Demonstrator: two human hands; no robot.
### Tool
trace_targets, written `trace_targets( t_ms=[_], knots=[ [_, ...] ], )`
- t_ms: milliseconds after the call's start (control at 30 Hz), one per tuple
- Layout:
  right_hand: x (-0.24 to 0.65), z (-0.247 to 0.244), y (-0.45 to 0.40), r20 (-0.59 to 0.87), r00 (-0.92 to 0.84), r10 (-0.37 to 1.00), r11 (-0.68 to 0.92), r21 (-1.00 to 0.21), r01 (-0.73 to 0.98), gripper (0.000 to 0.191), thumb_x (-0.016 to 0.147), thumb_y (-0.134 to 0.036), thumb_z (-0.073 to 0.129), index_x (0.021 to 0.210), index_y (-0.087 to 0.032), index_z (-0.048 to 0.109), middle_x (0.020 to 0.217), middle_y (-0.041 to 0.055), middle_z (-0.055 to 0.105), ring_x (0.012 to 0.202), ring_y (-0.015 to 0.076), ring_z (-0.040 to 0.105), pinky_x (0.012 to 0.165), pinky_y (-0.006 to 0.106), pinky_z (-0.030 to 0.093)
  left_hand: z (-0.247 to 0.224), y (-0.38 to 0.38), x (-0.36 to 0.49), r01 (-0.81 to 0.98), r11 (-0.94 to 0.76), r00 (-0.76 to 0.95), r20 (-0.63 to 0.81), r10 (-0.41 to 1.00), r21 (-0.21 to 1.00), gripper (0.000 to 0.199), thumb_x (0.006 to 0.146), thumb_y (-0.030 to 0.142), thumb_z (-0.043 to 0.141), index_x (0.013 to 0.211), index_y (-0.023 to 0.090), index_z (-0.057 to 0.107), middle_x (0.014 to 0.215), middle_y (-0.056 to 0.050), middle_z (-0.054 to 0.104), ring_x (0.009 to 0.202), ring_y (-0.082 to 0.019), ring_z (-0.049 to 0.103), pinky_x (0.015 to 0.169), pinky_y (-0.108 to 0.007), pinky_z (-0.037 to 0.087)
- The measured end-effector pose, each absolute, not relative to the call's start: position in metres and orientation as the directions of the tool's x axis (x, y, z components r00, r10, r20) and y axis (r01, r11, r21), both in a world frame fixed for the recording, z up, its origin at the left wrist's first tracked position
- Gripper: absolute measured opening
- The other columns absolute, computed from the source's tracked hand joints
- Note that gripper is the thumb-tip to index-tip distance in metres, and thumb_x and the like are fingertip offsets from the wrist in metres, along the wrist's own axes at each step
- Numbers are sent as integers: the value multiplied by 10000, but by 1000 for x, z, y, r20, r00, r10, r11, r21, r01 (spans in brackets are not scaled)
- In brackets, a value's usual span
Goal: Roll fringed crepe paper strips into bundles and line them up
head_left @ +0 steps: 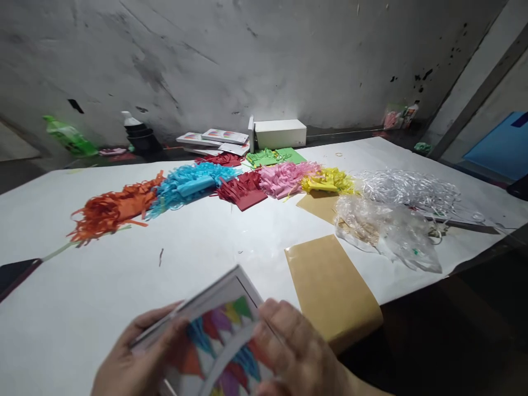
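Just left of the brown sheet point(330, 286), at the near side of the table point(103, 275), both hands are on a printed packet point(220, 335) with coloured pennants on its face. Left hand point(136, 352) is closed on its left side, thumb over the face, probably carrying the weight. Right hand point(301, 346) has fingers against the right side; blurred, can't tell if it pinches or only presses. Likely steadying. Packet is tilted, face toward the wearer, which suits looking at it or working its edges.

Fringed bundles form a row beyond the brown sheet: orange bundle point(124, 208) farthest left of it, then blue bundle point(193, 184), red bundle point(249, 192), pink bundle point(284, 179), yellow bundle point(330, 180). Grouped by colour, presumably to make each easy to pick out.

Right of and beyond the sheet: clear plastic point(391, 234), with silvery strands point(404, 187) behind it, loosely heaped, probably to stay off the working area. Farthest beyond the sheet, by the wall: flat packets point(226, 136) stacked beside a white box point(280, 133), likely parked there to save room.
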State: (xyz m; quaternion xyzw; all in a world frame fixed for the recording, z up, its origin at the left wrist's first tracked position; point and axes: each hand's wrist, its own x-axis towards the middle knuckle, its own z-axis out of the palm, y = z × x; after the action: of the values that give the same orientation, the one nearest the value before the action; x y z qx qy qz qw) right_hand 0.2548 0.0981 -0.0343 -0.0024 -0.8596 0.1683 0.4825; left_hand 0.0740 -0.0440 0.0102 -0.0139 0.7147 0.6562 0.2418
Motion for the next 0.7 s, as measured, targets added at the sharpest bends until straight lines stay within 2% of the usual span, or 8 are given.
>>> trace_targets(
  t_ms=[67, 100, 200, 267, 333, 500, 600, 700],
  knots=[
    [237, -29, 85, 851, -523, 46, 973, -158, -171, 524, 1046, -435, 469, 1439, -88, 480, 1526, 144, 473, 1453, 285, 374, 1227, 427, 289, 29, -32, 50, -349, 70, -899, -355, 255, 935, 341, 704, 328, 845, 959, 273, 625, 707, 44, 764, 594, -212, 723, 482, -244, 583],
    [225, -26, 82, 812, -584, 18, 976, -141, -166, 575, 1035, -471, 484, 1468, -95, 451, 1570, 128, 415, 1480, 288, 323, 1244, 444, 243, 35, -22, 38, -310, 45, -911, -311, 270, 950, 289, 730, 275, 812, 953, 257, 629, 702, 39, 762, 584, -199, 720, 492, -239, 582],
    [187, -20, 90, 483, -876, 21, 961, -250, -115, 863, 962, -666, 499, 1541, -53, 314, 1634, 161, 236, 1530, 313, 167, 1242, 538, 206, 31, 10, 8, -240, 14, -908, -230, 349, 971, 184, 752, 135, 729, 903, 204, 649, 735, 30, 749, 664, -126, 719, 651, -182, 587],
    [163, -24, 104, 268, -963, 42, 935, -351, -57, 963, 927, -734, 484, 1535, -10, 301, 1630, 199, 193, 1534, 329, 135, 1231, 599, 180, 16, 26, -9, -234, 66, -889, -241, 390, 970, 144, 769, 121, 707, 893, 172, 652, 762, -9, 749, 726, -134, 722, 705, -195, 582],
    [147, -31, 117, 159, -986, 41, 908, -418, -29, 1001, 917, -765, 459, 1541, -3, 284, 1633, 206, 157, 1539, 321, 107, 1238, 604, 121, -2, 32, -22, -193, 154, -879, -240, 413, 969, 163, 764, 183, 744, 904, 149, 668, 804, -57, 752, 780, -185, 724, 710, -252, 588],
    [144, -32, 129, 64, -998, -6, 847, -529, -40, 960, 955, -746, 394, 1580, -45, 198, 1648, 181, 67, 1546, 281, 17, 1257, 544, 29, -31, 17, -51, 16, 299, -904, -114, 412, 954, 415, 666, 487, 824, 921, 185, 699, 975, -74, 726, 992, -264, 677, 774, -292, 560],
    [146, -22, 130, 1, -999, -40, 825, -565, -34, 912, 985, -706, 379, 1594, -68, 147, 1649, 177, 29, 1543, 276, -18, 1253, 533, -4, -41, 9, -65, 16, 319, -867, -146, 477, 947, 524, 616, 585, 808, 937, 181, 714, 953, -90, 760, 920, -285, 716, 782, -347, 576],
    [145, -19, 130, -15, -999, -50, 810, -585, -32, 907, 986, -696, 392, 1592, -62, 158, 1643, 202, 40, 1543, 282, -18, 1245, 554, -10, -48, 11, -70, -15, 323, -832, -191, 520, 946, 540, 561, 548, 853, 935, 173, 752, 928, -101, 788, 902, -299, 731, 815, -367, 571]
  ],
)
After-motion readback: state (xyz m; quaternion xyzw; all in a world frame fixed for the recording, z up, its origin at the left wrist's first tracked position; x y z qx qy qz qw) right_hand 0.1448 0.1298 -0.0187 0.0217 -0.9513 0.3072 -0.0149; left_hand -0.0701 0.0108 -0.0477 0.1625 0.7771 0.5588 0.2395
